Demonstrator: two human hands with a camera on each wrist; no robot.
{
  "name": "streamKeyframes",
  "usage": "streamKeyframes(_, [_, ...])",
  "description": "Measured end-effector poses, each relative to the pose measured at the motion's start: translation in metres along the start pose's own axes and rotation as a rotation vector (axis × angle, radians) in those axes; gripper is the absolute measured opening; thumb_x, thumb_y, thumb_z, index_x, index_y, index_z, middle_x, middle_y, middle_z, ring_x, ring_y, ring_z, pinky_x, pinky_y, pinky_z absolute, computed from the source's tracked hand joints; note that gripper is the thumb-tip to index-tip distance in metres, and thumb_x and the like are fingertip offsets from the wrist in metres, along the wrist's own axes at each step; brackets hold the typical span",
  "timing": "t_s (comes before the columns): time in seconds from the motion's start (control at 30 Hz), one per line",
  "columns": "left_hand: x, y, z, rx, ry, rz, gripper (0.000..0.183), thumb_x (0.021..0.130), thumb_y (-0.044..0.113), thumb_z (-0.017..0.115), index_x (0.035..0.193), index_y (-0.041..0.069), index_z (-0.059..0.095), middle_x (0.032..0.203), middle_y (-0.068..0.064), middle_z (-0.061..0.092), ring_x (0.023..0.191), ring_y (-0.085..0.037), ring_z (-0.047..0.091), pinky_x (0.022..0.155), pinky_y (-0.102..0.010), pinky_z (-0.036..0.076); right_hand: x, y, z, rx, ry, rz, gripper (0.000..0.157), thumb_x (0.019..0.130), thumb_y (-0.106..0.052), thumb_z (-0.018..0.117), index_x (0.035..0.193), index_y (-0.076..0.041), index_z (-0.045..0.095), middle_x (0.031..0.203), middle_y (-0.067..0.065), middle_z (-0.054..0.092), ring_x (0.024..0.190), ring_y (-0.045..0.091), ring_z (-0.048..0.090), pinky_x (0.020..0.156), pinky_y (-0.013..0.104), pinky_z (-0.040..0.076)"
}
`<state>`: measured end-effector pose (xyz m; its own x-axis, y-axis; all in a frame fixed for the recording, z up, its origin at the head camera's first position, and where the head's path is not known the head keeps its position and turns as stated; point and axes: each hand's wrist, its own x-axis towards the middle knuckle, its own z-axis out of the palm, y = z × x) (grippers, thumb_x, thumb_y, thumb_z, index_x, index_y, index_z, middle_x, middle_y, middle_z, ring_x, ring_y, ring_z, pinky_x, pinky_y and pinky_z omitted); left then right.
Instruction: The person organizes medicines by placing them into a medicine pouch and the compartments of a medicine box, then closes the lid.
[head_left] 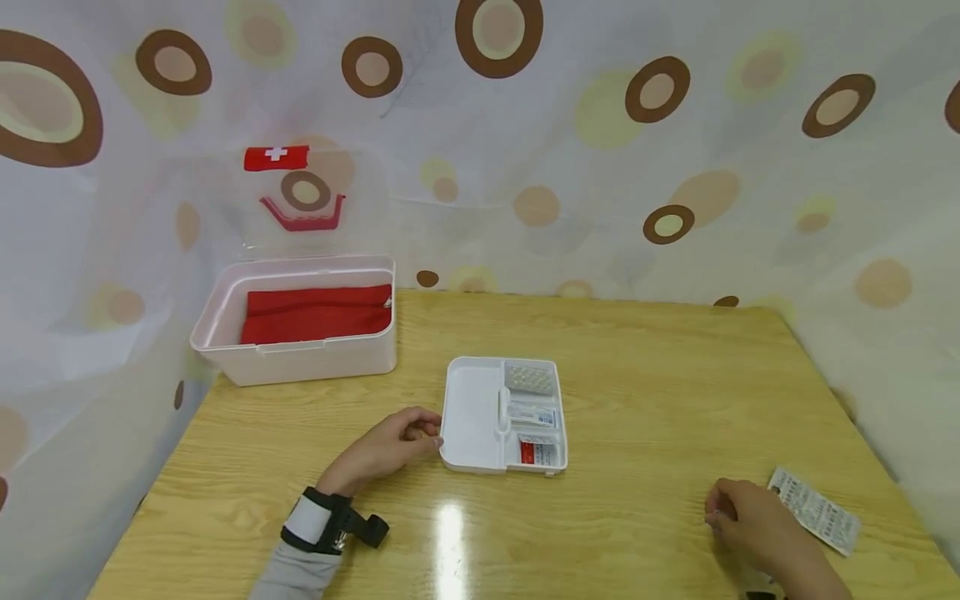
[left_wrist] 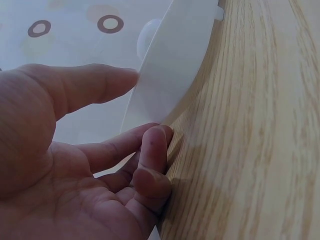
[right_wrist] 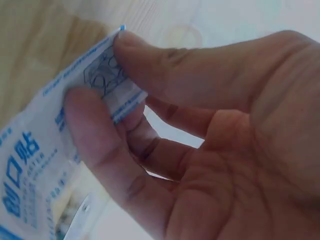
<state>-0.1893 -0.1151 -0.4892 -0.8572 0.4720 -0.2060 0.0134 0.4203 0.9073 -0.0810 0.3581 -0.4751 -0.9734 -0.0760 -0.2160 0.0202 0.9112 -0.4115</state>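
A white divided tray (head_left: pixel 472 417) lies at the middle of the table. Its right-hand compartments hold a blister pack (head_left: pixel 529 378), blue-and-white packets (head_left: pixel 534 416) and a red-and-white packet (head_left: pixel 537 452). My left hand (head_left: pixel 393 443) holds the tray's left edge; the left wrist view has the thumb at the rim and curled fingers low along the wall (left_wrist: pixel 172 60). At the front right, my right hand (head_left: pixel 757 525) pinches a white and blue adhesive bandage packet (right_wrist: pixel 30 175) between thumb and fingers. In the head view the hand mostly hides this packet.
A white first-aid box (head_left: pixel 315 360) stands at the back left with its clear lid up and a red pouch (head_left: pixel 318 315) inside. A printed silver blister sheet (head_left: pixel 817 510) lies right beside my right hand. A patterned curtain (head_left: pixel 525 150) borders the table.
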Motion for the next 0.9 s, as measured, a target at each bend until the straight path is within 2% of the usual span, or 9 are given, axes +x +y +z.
streamKeyframes(0.13, [-0.001, -0.002, -0.001, 0.007, -0.001, -0.005, 0.043, 0.093, 0.029, 0.063, 0.130, 0.007, 0.057, 0.116, -0.008, 0.060, 0.097, -0.018, 0.055, 0.081, -0.034, 0.047, 0.006, -0.021, -0.002, 0.007, 0.045, -0.051, 0.007, 0.088, -0.008, 0.066, 0.085, -0.010, 0.060, 0.078, 0.001, 0.061, 0.067, 0.013, 0.052, 0.059, 0.033, 0.047])
streamKeyframes(0.37, [0.000, -0.003, -0.001, 0.001, -0.004, 0.001, 0.043, 0.093, 0.028, 0.062, 0.131, 0.008, 0.056, 0.115, -0.007, 0.061, 0.097, -0.018, 0.056, 0.081, -0.034, 0.047, 0.024, -0.069, -0.013, 0.025, 0.237, -0.242, 0.007, 0.088, -0.012, 0.068, 0.088, -0.015, 0.062, 0.080, -0.002, 0.067, 0.070, 0.010, 0.063, 0.061, 0.035, 0.056])
streamKeyframes(0.47, [0.000, -0.003, -0.002, 0.001, -0.003, -0.002, 0.044, 0.093, 0.030, 0.063, 0.131, 0.008, 0.056, 0.116, -0.007, 0.060, 0.098, -0.017, 0.055, 0.081, -0.034, 0.047, 0.034, -0.091, -0.017, 0.038, 0.283, -0.289, 0.008, 0.089, -0.014, 0.069, 0.094, -0.012, 0.063, 0.081, 0.001, 0.069, 0.069, 0.010, 0.064, 0.060, 0.034, 0.058])
streamKeyframes(0.53, [0.000, -0.003, -0.002, 0.001, 0.000, -0.008, 0.045, 0.093, 0.031, 0.063, 0.131, 0.008, 0.056, 0.116, -0.007, 0.059, 0.098, -0.017, 0.055, 0.082, -0.034, 0.047, 0.043, -0.105, -0.019, 0.051, 0.306, -0.326, 0.016, 0.089, -0.013, 0.069, 0.103, -0.009, 0.064, 0.082, 0.003, 0.070, 0.068, 0.011, 0.065, 0.059, 0.034, 0.058])
streamKeyframes(0.67, [-0.001, -0.002, -0.001, 0.006, 0.008, -0.016, 0.043, 0.093, 0.030, 0.062, 0.130, 0.008, 0.057, 0.116, -0.007, 0.059, 0.098, -0.018, 0.054, 0.083, -0.035, 0.046, 0.061, -0.131, -0.016, 0.080, 0.323, -0.414, 0.037, 0.090, -0.008, 0.066, 0.125, -0.005, 0.055, 0.087, 0.005, 0.070, 0.068, 0.011, 0.064, 0.059, 0.033, 0.057])
streamKeyframes(0.73, [-0.002, -0.002, 0.000, 0.004, 0.008, -0.017, 0.044, 0.093, 0.031, 0.063, 0.130, 0.008, 0.057, 0.115, -0.007, 0.059, 0.098, -0.017, 0.054, 0.083, -0.035, 0.046, 0.070, -0.143, -0.012, 0.095, 0.312, -0.455, 0.040, 0.091, -0.006, 0.064, 0.129, -0.004, 0.051, 0.089, 0.005, 0.070, 0.069, 0.011, 0.062, 0.057, 0.030, 0.054])
streamKeyframes(0.9, [-0.001, -0.002, -0.001, 0.000, 0.007, -0.005, 0.044, 0.093, 0.031, 0.063, 0.129, 0.007, 0.058, 0.114, -0.007, 0.059, 0.096, -0.017, 0.055, 0.082, -0.034, 0.046, 0.093, -0.167, 0.002, 0.147, 0.292, -0.496, 0.019, 0.092, -0.008, 0.064, 0.111, -0.008, 0.062, 0.089, 0.001, 0.070, 0.072, 0.008, 0.059, 0.060, 0.029, 0.051])
